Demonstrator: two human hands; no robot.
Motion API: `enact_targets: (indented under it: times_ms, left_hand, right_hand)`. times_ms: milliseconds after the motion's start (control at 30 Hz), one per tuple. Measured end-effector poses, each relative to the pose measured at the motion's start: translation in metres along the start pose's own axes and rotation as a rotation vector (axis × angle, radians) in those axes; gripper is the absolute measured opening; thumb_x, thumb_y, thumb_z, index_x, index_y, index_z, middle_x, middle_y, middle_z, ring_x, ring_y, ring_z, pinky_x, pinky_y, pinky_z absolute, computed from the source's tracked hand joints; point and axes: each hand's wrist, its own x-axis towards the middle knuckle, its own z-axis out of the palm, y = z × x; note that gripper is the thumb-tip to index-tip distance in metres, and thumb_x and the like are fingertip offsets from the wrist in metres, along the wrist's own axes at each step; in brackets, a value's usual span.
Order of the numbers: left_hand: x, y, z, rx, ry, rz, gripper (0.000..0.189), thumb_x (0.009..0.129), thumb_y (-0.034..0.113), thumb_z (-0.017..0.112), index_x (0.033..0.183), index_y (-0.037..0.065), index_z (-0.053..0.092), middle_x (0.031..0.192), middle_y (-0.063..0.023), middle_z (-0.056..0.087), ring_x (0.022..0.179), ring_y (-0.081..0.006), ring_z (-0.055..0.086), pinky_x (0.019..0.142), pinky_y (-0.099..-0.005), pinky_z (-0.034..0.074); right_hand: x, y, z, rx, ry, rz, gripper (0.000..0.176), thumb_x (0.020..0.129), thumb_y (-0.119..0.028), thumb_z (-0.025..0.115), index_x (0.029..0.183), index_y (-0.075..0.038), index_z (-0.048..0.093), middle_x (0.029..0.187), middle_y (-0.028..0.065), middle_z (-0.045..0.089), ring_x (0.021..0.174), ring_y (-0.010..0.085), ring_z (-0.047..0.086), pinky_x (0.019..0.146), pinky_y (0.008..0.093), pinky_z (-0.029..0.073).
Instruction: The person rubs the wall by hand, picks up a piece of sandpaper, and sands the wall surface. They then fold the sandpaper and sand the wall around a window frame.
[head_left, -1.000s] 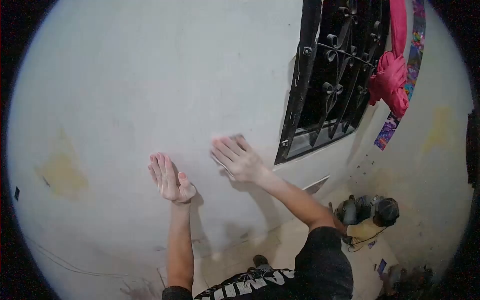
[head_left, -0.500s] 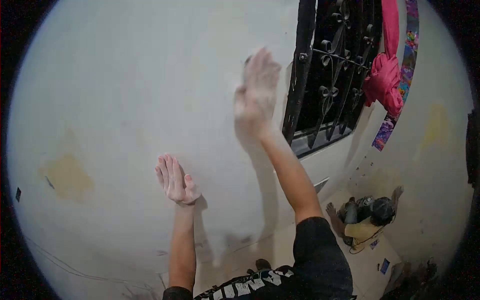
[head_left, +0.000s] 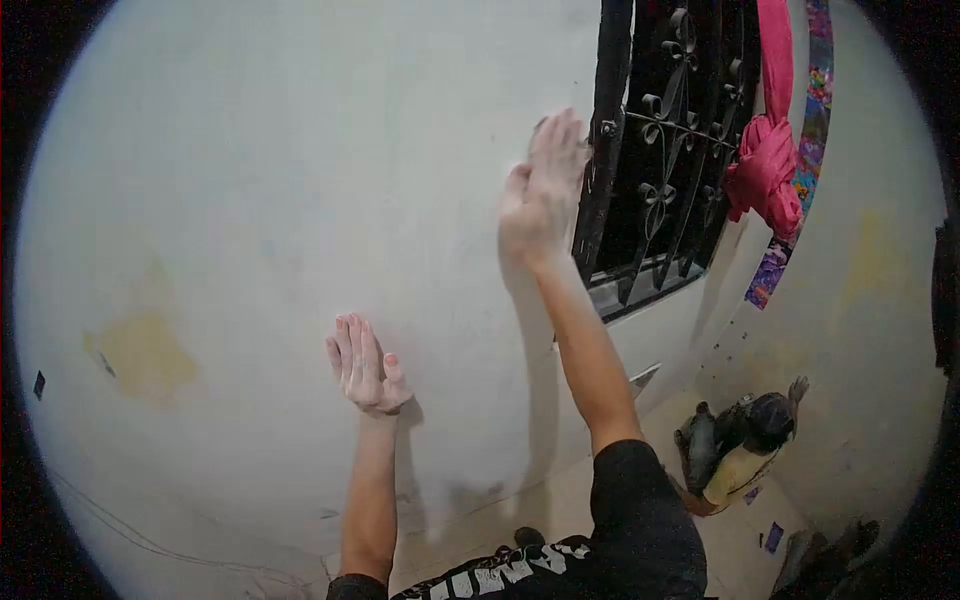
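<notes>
My left hand (head_left: 364, 368) lies flat against the pale wall (head_left: 430, 230), fingers stretched upward and thumb out to the right. Higher and to the right, my right hand (head_left: 545, 195) is pressed flat on the same wall, close beside the black window frame (head_left: 597, 160). Its fingers point up and look slightly blurred. A small dark edge shows by its fingertips; what it is, I cannot make out. Whitish dust covers both hands and wrists. Whatever lies under the palms is hidden.
Right of my hand is a window with a black scrollwork grille (head_left: 655, 200). A knotted pink cloth (head_left: 768, 170) hangs beside it, near a colourful strip (head_left: 818, 90). Below right, another person (head_left: 745, 450) crouches, one hand at the side wall. Yellowish patches (head_left: 150, 355) mark the wall.
My right hand has slid right and slightly down, up to the window frame. My left hand appears a little further right in view. The other person's near arm has lowered.
</notes>
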Motion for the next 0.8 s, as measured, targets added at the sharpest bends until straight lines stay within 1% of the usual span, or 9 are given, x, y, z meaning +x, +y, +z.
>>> enact_targets:
  times_ms: [100, 200, 300, 367, 467, 567, 633, 733, 800]
  left_hand:
    - [0.001, -0.001, -0.001, -0.002, -0.005, 0.013, 0.047, 0.091, 0.019, 0.045, 0.125, -0.012, 0.056, 0.130, -0.0248, 0.058, 0.132, -0.0383, 0.046, 0.117, -0.0485, 0.022]
    - [0.004, 0.000, -0.005, -0.032, -0.061, 0.019, 0.048, 0.091, 0.018, 0.046, 0.128, -0.012, 0.054, 0.131, -0.0261, 0.056, 0.133, -0.0387, 0.045, 0.116, -0.0493, 0.022]
    - [0.007, 0.002, -0.021, -0.121, -0.152, -0.012, 0.050, 0.089, 0.015, 0.048, 0.131, -0.011, 0.051, 0.133, -0.0266, 0.054, 0.134, -0.0384, 0.043, 0.116, -0.0497, 0.021]
    - [0.011, 0.002, -0.035, -0.231, -0.224, -0.053, 0.052, 0.088, 0.013, 0.049, 0.134, -0.011, 0.048, 0.135, -0.0269, 0.053, 0.135, -0.0381, 0.042, 0.116, -0.0509, 0.021]
    - [0.006, -0.007, -0.069, -0.193, -0.233, -0.119, 0.054, 0.089, 0.017, 0.050, 0.136, -0.011, 0.046, 0.136, -0.0269, 0.051, 0.135, -0.0389, 0.042, 0.116, -0.0518, 0.021]
    - [0.007, -0.013, -0.098, -0.136, -0.211, -0.182, 0.054, 0.090, 0.015, 0.049, 0.136, -0.012, 0.045, 0.138, -0.0287, 0.049, 0.136, -0.0398, 0.040, 0.115, -0.0544, 0.020]
    - [0.011, -0.018, -0.105, -0.115, -0.177, -0.201, 0.054, 0.090, 0.015, 0.048, 0.137, -0.012, 0.043, 0.139, -0.0290, 0.048, 0.137, -0.0401, 0.039, 0.115, -0.0550, 0.019]
    - [0.014, -0.026, -0.108, -0.133, -0.133, -0.217, 0.055, 0.091, 0.016, 0.047, 0.137, -0.013, 0.042, 0.140, -0.0289, 0.047, 0.137, -0.0405, 0.038, 0.115, -0.0554, 0.019]
    - [0.016, -0.025, -0.108, -0.122, -0.112, -0.241, 0.055, 0.091, 0.016, 0.046, 0.138, -0.013, 0.041, 0.141, -0.0285, 0.046, 0.138, -0.0407, 0.038, 0.115, -0.0556, 0.019]
  right_hand:
    - [-0.064, -0.006, 0.002, 0.115, -0.201, -0.229, 0.069, 0.086, -0.009, 0.053, 0.146, 0.009, 0.025, 0.157, 0.0272, 0.014, 0.147, 0.0398, 0.008, 0.119, 0.0507, 0.004]
    - [-0.104, 0.025, -0.010, -0.109, -0.225, -0.126, 0.069, 0.085, -0.007, 0.054, 0.146, 0.009, 0.026, 0.156, 0.0272, 0.017, 0.147, 0.0398, 0.011, 0.119, 0.0503, 0.007]
    - [-0.066, 0.038, 0.000, 0.010, 0.003, 0.189, 0.066, 0.086, -0.006, 0.052, 0.146, 0.009, 0.027, 0.155, 0.0272, 0.020, 0.146, 0.0407, 0.015, 0.118, 0.0509, 0.009]
    - [-0.021, 0.043, 0.013, 0.070, 0.129, 0.279, 0.064, 0.088, -0.007, 0.050, 0.145, 0.010, 0.027, 0.155, 0.0277, 0.021, 0.145, 0.0419, 0.017, 0.118, 0.0510, 0.011]
    - [0.019, 0.010, 0.024, 0.034, 0.196, 0.266, 0.064, 0.088, -0.009, 0.049, 0.146, 0.009, 0.026, 0.155, 0.0274, 0.020, 0.145, 0.0420, 0.015, 0.118, 0.0519, 0.009]
    - [-0.017, -0.052, 0.016, 0.064, 0.037, 0.005, 0.061, 0.092, -0.009, 0.042, 0.148, 0.008, 0.023, 0.157, 0.0247, 0.016, 0.148, 0.0378, 0.009, 0.119, 0.0503, 0.004]
    - [-0.067, -0.055, 0.022, 0.086, -0.104, -0.208, 0.065, 0.089, -0.007, 0.043, 0.149, 0.007, 0.022, 0.158, 0.0230, 0.016, 0.148, 0.0365, 0.009, 0.119, 0.0507, 0.004]
    - [-0.108, -0.020, 0.010, -0.010, -0.204, -0.282, 0.067, 0.087, -0.005, 0.044, 0.149, 0.007, 0.023, 0.158, 0.0221, 0.018, 0.148, 0.0359, 0.008, 0.119, 0.0502, 0.005]
    - [-0.094, -0.001, 0.001, 0.018, -0.164, -0.134, 0.067, 0.087, -0.008, 0.049, 0.149, 0.004, 0.026, 0.157, 0.0225, 0.019, 0.148, 0.0373, 0.011, 0.119, 0.0517, 0.005]
